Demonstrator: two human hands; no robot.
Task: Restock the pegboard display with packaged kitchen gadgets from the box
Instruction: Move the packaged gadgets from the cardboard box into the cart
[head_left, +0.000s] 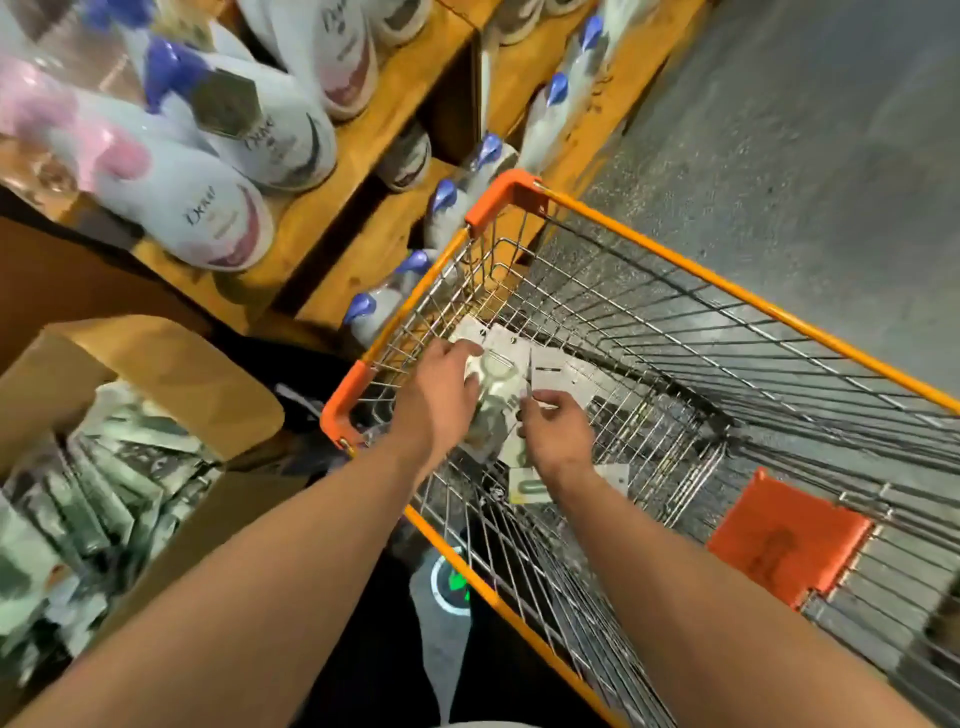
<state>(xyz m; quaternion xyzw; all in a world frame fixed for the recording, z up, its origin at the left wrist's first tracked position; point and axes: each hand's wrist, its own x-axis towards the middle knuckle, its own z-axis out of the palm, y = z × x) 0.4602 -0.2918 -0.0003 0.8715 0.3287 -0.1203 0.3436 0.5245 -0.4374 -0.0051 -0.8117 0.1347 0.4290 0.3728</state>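
Head view: white carded packages (506, 358), blurred, are lying in a loose pile on the floor of the orange wire cart (727, 291). Both arms are reaching down into it. The left hand (439, 397) is gripping one card and the right hand (558, 434) is pinching another's edge. The cards' long axes are pointing away from the person, hang holes at the far end.

Left hand (436, 400), right hand (558, 434): two. Cart (727, 290): one. Cardboard box (156, 374): one. Carded packages (506, 345): several.

single head view, looking steeply down, forward past forearms into wire cart (675, 291), close range.
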